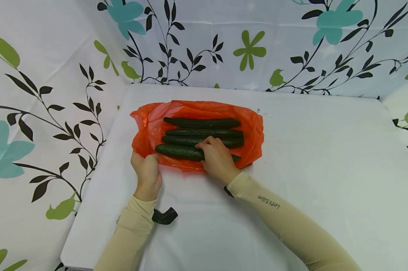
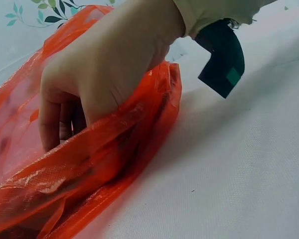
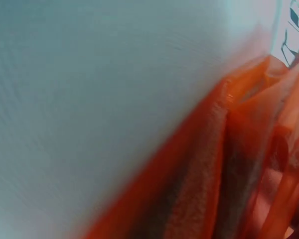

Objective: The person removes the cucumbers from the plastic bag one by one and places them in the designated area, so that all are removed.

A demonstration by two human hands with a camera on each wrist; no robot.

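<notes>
Several dark green cucumbers lie side by side in an open orange-red plastic bag (image 1: pixel 252 124). My right hand (image 1: pixel 219 158) reaches over the bag's near side and grips the nearest cucumber (image 1: pixel 180 151), thumb and fingers round its right half. In the left wrist view, a hand (image 2: pixel 99 64) dips into the bag, its fingertips hidden behind the bag's wall (image 2: pixel 89 154). My left hand (image 1: pixel 145 175) holds the near left corner of the bag, thumb at the rim. In the right wrist view the bag (image 3: pixel 204 164) is blurred, with part of a hand behind its film.
The bag lies on a white-covered table (image 1: pixel 319 150), left of the middle. Behind it hangs a white cloth (image 1: pixel 204 22) with leaf and flower prints, which also runs along the left side. A black device (image 1: pixel 165 216) is strapped at my left wrist.
</notes>
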